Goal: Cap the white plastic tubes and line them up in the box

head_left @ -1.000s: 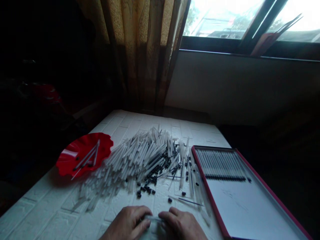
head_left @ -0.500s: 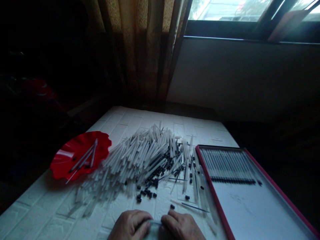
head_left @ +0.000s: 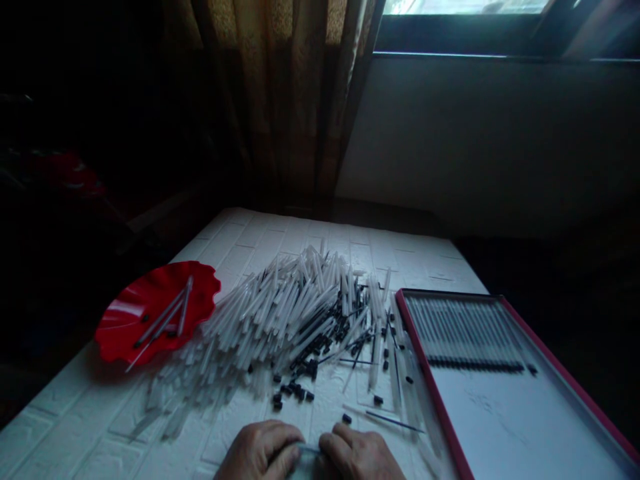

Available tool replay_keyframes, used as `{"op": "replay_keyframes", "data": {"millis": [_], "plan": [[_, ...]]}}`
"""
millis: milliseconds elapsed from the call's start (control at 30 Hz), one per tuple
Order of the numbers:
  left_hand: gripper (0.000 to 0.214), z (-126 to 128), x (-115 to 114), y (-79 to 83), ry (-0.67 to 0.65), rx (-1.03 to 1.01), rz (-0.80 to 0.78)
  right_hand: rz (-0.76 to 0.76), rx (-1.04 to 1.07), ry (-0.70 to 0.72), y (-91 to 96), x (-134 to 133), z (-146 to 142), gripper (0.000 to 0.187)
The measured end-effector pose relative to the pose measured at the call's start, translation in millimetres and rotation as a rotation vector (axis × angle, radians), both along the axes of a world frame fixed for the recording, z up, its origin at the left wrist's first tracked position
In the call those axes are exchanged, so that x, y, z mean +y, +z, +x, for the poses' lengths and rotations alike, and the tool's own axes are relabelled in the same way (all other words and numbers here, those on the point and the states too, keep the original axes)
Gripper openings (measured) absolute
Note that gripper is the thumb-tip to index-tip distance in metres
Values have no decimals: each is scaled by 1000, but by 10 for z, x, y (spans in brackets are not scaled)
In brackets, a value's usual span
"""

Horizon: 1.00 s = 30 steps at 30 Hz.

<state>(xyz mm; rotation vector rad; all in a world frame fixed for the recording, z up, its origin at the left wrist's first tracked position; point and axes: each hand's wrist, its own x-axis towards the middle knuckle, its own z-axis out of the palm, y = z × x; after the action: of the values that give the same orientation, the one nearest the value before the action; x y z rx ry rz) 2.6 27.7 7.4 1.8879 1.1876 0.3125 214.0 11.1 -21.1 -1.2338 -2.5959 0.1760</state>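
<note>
Less window (head_left: 465, 27); tube (head_left: 311, 449) still between fingers (head_left: 283, 437)

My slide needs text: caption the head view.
Bare left hand and right hand hold a slender pale tube near piled translucent plastic tubes and a red-rimmed white tray.

Glossy plastic dish (head_left: 123, 312), smooth translucent plastic tubes (head_left: 273, 307), matt caps (head_left: 379, 400), embossed tabletop (head_left: 75, 443), cloth curtain (head_left: 307, 93)
</note>
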Motion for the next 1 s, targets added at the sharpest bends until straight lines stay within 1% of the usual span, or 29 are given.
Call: {"op": "replay_keyframes", "data": {"millis": [133, 267, 333, 400, 467, 533, 600, 667, 700, 733, 800, 833, 867, 933, 1000], "plan": [[19, -2, 11, -7, 30, -30, 18, -20, 2, -14, 32, 15, -12, 14], [19, 2, 28, 14, 62, -68, 17, 4, 12, -62, -2, 12, -45, 14], [18, 2, 29, 10, 73, -95, -13, -16, 31, -105, -38, 4, -63, 11], [18, -5, 26, -22, 106, -141, -81, -48, 60, -136, -62, -9, -72, 13], [30, -18, 24, -86, 174, -214, -176, -61, 97, -172, -46, -31, -51, 14], [47, -34, 34, -177, 250, -292, -267, -59, 164, -228, 36, -58, 25, 9], [59, -49, 57, -283, 280, -334, -333, -68, 301, -292, 186, -77, 178, 11], [67, -57, 88, -391, 274, -331, -371, -94, 497, -364, 376, -57, 410, 15], [69, -58, 102, -437, 268, -322, -382, -108, 583, -419, 471, -23, 552, 18], [71, -56, 113, -475, 272, -312, -386, -120, 643, -511, 558, 30, 705, 23], [71, -47, 119, -509, 306, -296, -379, -200, 643, -677, 682, 199, 1021, 34], [70, -39, 116, -504, 326, -294, -372, -190, 632, -791, 715, 309, 1170, 39], [69, -29, 109, -485, 342, -293, -366, -170, 576, -894, 726, 432, 1302, 42], [67, -6, 93, -421, 362, -292, -358, -169, 519, -975, 700, 689, 1496, 42], [66, 16, 81, -353, 370, -284, -371, -183, 459, -1014, 639, 923, 1586, 35]]}}
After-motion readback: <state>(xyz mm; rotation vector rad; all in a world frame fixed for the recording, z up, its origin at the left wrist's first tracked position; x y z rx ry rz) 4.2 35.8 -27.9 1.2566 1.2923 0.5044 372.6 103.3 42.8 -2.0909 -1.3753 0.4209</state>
